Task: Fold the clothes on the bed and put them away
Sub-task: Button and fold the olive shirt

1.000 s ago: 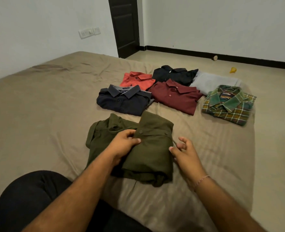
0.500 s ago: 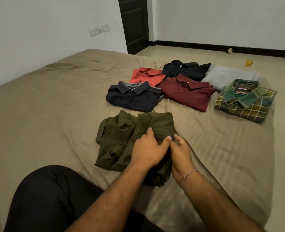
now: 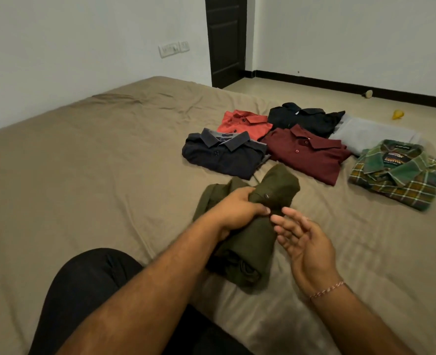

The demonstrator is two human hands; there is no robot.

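Note:
An olive green shirt, folded into a narrow bundle, lies on the tan bed in front of me. My left hand grips its upper part, fingers curled round the cloth near a button. My right hand hovers just to the right of the bundle, palm up, fingers spread, holding nothing. Beyond lie several folded shirts: navy, orange, black, maroon, grey and green plaid.
My knee in black trousers rests on the bed at lower left. The bed's right edge runs past the plaid shirt, with tiled floor beyond. A dark door stands in the far corner. A small yellow object lies on the floor.
My left hand has closed round the olive shirt and lifted its top end. My right hand came off the cloth, turned palm up and opened. The view shifted a little to the left.

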